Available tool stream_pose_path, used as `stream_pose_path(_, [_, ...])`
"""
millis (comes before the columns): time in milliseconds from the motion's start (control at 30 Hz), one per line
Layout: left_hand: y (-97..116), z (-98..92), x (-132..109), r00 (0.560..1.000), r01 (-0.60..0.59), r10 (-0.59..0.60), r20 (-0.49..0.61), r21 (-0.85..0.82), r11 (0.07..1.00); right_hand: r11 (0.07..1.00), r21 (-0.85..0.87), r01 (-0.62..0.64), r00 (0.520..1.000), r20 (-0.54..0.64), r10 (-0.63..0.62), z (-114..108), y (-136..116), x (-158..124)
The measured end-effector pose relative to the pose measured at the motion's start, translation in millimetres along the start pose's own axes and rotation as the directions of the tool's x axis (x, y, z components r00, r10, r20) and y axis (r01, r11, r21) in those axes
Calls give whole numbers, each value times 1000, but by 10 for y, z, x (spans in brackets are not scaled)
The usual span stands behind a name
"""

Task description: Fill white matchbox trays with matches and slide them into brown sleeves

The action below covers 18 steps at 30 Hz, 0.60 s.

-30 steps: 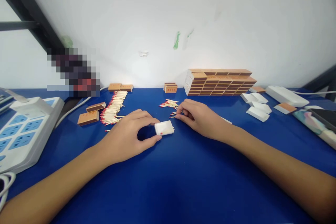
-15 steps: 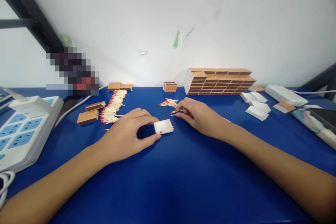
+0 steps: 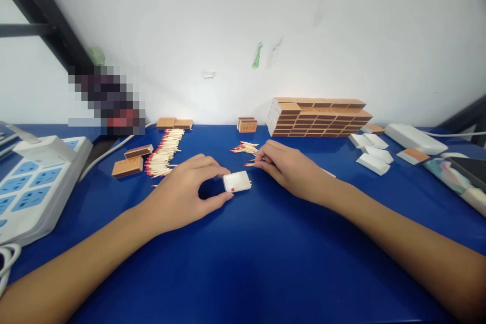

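Observation:
Between the thumb and fingers of my left hand (image 3: 192, 195) is a small white matchbox tray (image 3: 237, 180), gripped at its left end on the blue table. A match or so lies in the tray; a red head shows near its front edge and stick ends poke out at the right. My right hand (image 3: 286, 167) pinches a match (image 3: 249, 165) by its stick, red head pointing left. Just behind it lies a small pile of matches (image 3: 243, 147). A long row of red-headed matches (image 3: 164, 154) spreads beyond my left hand.
Stacked matchboxes (image 3: 319, 117) stand by the wall, with a matchbox pair (image 3: 247, 125) left of them. White trays (image 3: 373, 164) lie at right. Two matchboxes (image 3: 128, 167) rest at left, near a power strip (image 3: 45, 182). A phone (image 3: 469, 169) lies at the right edge.
My right hand has barely moved; the match ends at its fingertips look slightly different, with one match now showing. My left hand keeps its grip on the tray. The view has shifted slightly.

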<state>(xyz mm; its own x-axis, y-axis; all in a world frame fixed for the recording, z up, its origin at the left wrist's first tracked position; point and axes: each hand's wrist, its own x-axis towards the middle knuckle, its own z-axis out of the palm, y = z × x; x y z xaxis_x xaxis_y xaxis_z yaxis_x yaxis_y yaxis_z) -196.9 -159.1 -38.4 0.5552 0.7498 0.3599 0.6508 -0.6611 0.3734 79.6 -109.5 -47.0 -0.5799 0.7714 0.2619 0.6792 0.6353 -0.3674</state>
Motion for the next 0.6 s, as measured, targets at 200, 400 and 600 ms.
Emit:
stream_pose_path(200, [44,4,5,1000,-22,22,-22,-22,999,994,-41,103,993,-61,-106,60,-353,-92])
stream_pose_path(400, [36,10,7,1000,-22,21,-15,-23,999,988,-16,156,987,-45,-156,24,-357,-123])
stream_pose_path(600, [36,3,13,1000,-25,24,-19,-43,999,989,71,128,987,92,-134,-79,-290,-107])
